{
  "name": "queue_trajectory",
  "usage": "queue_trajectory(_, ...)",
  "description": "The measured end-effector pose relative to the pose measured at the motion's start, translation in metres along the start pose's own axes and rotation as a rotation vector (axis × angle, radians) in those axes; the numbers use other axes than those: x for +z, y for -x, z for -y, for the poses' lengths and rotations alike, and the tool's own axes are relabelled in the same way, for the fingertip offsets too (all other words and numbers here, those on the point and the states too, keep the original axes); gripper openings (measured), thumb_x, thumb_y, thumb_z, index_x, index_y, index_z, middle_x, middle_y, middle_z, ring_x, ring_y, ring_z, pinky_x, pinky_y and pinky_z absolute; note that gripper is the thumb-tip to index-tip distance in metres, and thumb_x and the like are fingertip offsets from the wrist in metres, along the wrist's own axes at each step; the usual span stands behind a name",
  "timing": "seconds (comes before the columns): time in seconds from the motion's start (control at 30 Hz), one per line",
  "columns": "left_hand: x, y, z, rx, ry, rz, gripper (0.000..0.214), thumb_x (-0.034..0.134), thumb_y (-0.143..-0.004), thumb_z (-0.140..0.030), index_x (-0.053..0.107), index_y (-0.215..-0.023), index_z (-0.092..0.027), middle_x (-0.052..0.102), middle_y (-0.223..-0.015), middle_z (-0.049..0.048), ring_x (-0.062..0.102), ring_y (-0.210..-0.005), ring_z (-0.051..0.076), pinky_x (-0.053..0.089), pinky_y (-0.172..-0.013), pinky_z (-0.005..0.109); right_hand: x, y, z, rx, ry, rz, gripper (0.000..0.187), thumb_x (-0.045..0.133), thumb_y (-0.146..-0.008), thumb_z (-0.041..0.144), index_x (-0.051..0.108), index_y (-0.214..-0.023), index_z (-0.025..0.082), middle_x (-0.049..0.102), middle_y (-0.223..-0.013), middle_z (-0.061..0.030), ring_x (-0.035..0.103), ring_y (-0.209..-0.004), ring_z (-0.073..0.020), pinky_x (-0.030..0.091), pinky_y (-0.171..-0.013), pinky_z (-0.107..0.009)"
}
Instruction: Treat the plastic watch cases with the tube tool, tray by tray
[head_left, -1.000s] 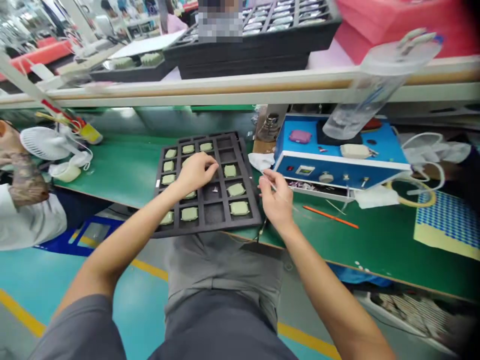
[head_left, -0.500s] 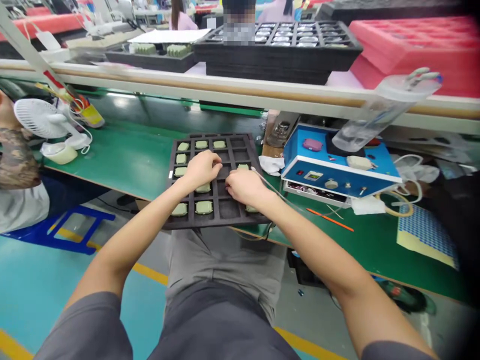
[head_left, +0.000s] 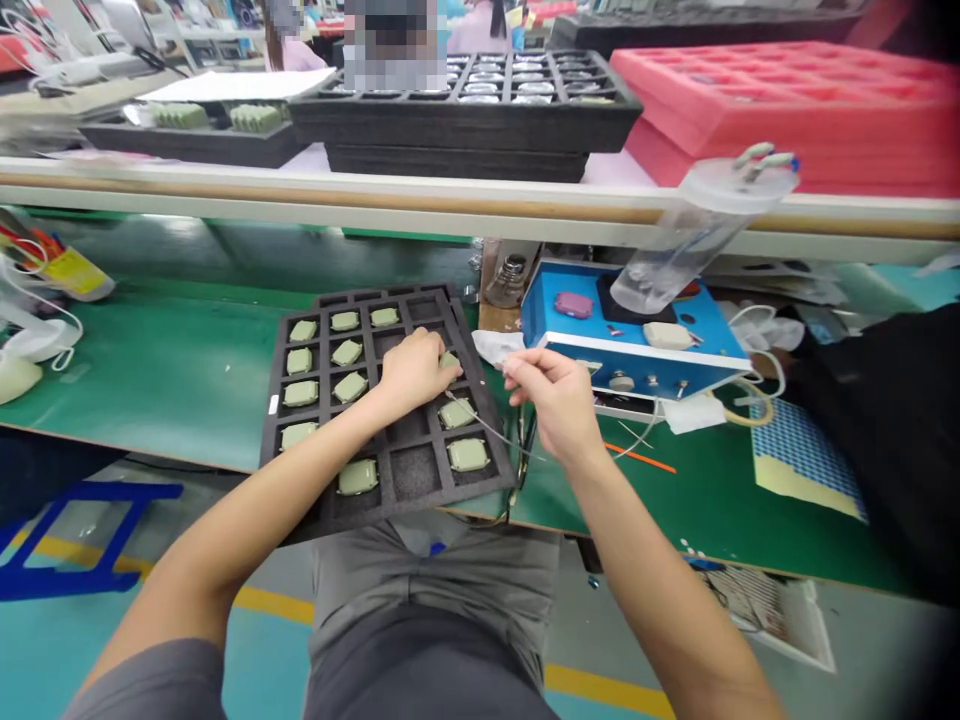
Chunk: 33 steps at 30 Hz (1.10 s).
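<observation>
A black foam tray (head_left: 416,472) divided into square pockets sits turned at an angle on the bench, several pockets holding a green case (head_left: 469,455) shaped like a watch housing. My left hand (head_left: 412,372) lies over the tray's right side, its fingertips closed on one green case (head_left: 449,364). Beyond the tray's right edge, my right hand (head_left: 555,398) is raised with thumb and fingers pinched, close to a crumpled white wipe (head_left: 495,345). Whatever is in that pinch is too small to make out. A thin clear tube (head_left: 495,432) crosses the tray's right edge below both hands.
On the right stands a blue control box (head_left: 555,335) bearing a purple case (head_left: 573,304), a pale case (head_left: 667,336) and a clear cylinder (head_left: 664,250). An orange stick (head_left: 641,459) lies before it. Stacked black trays (head_left: 457,130) and red foam trays (head_left: 750,120) fill the shelf above.
My right hand has left the tray, moving right and up toward the wipe. My left hand has shifted to the tray's right side. The tray appears more tilted, and the view has swung right.
</observation>
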<state>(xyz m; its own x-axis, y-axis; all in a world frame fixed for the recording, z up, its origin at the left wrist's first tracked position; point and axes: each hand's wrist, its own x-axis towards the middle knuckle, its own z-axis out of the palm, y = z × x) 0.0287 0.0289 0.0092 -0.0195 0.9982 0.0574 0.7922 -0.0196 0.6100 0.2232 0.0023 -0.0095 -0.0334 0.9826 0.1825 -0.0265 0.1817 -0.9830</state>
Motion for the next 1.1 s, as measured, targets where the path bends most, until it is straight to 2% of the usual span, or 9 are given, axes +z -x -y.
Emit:
queue_trajectory(0.1, -0.004, -0.007, 0.005, -0.016, 0.28, 0.015, 0.019, 0.078, -0.078, -0.024, 0.066, -0.091, -0.018, 0.071, -0.095, 0.0095, 0.067, -0.097, 0.027, 0.053, -0.091, 0.043, -0.004, -0.019, -0.003, 0.121, -0.264, 0.023, 0.027, 0.081, -0.073, 0.044, 0.068, -0.08, 0.02, 0.062, -0.075, 0.0013, 0.057, -0.066, -0.0116, 0.049, -0.051, -0.021)
queue_trajectory(0.2, -0.006, -0.008, 0.009, -0.008, 0.607, 0.105, 0.032, 0.073, -0.085, -0.043, 0.066, -0.102, -0.017, 0.071, -0.096, 0.0084, 0.066, -0.084, 0.019, 0.056, -0.076, 0.033, 0.004, -0.029, -0.006, 0.167, -0.372, 0.094, 0.031, 0.083, -0.072, 0.045, 0.067, -0.081, 0.021, 0.061, -0.075, 0.0024, 0.058, -0.069, -0.011, 0.051, -0.053, -0.019)
queue_trajectory(0.27, -0.006, -0.004, 0.01, -0.008, 0.786, 0.17, 0.046, 0.074, -0.082, -0.057, 0.067, -0.103, -0.017, 0.071, -0.096, 0.0079, 0.065, -0.08, 0.017, 0.056, -0.073, 0.031, 0.011, -0.031, -0.01, 0.203, -0.435, 0.126, 0.032, 0.085, -0.071, 0.045, 0.067, -0.081, 0.021, 0.061, -0.073, 0.0027, 0.059, -0.068, -0.0108, 0.052, -0.054, -0.019)
queue_trajectory(0.33, -0.003, 0.0, 0.011, -0.025, 0.912, 0.209, 0.053, 0.078, -0.076, -0.063, 0.068, -0.101, -0.017, 0.07, -0.094, 0.0064, 0.064, -0.078, 0.015, 0.057, -0.073, 0.03, 0.018, -0.03, -0.014, 0.241, -0.496, 0.143, 0.032, 0.087, -0.07, 0.045, 0.068, -0.08, 0.02, 0.061, -0.072, 0.0026, 0.059, -0.068, -0.0104, 0.054, -0.055, -0.018)
queue_trajectory(0.4, 0.0, 0.004, 0.012, -0.052, 0.996, 0.231, 0.053, 0.082, -0.074, -0.062, 0.068, -0.1, -0.018, 0.069, -0.094, 0.0048, 0.064, -0.078, 0.015, 0.057, -0.075, 0.03, 0.024, -0.028, -0.018, 0.271, -0.538, 0.156, 0.032, 0.088, -0.069, 0.044, 0.07, -0.08, 0.02, 0.062, -0.073, 0.0023, 0.06, -0.068, -0.0102, 0.056, -0.057, -0.018)
queue_trajectory(0.57, 0.003, 0.004, 0.014, -0.127, 1.24, 0.283, 0.038, 0.09, -0.075, -0.042, 0.071, -0.098, -0.018, 0.071, -0.092, 0.0032, 0.065, -0.08, 0.015, 0.056, -0.08, 0.031, 0.029, -0.025, -0.02, 0.296, -0.553, 0.173, 0.03, 0.088, -0.072, 0.044, 0.071, -0.08, 0.02, 0.064, -0.074, 0.0026, 0.062, -0.069, -0.0105, 0.062, -0.063, -0.022)
queue_trajectory(0.8, 0.005, 0.005, 0.013, -0.132, 1.283, 0.296, 0.036, 0.09, -0.077, -0.039, 0.072, -0.099, -0.018, 0.072, -0.091, 0.0027, 0.066, -0.082, 0.015, 0.055, -0.083, 0.031, 0.028, -0.026, -0.024, 0.282, -0.51, 0.162, 0.034, 0.089, -0.073, 0.047, 0.07, -0.081, 0.019, 0.067, -0.074, 0.0016, 0.065, -0.069, -0.0106, 0.061, -0.065, -0.021)
queue_trajectory(1.1, 0.013, 0.009, 0.009, -0.062, 1.272, 0.258, 0.044, 0.087, -0.081, -0.044, 0.063, -0.103, -0.016, 0.065, -0.09, 0.0016, 0.06, -0.081, 0.014, 0.051, -0.08, 0.029, 0.028, -0.023, -0.027, 0.235, -0.426, 0.175, 0.034, 0.088, -0.077, 0.047, 0.069, -0.085, 0.02, 0.067, -0.074, 0.002, 0.065, -0.068, -0.0109, 0.062, -0.063, -0.022)
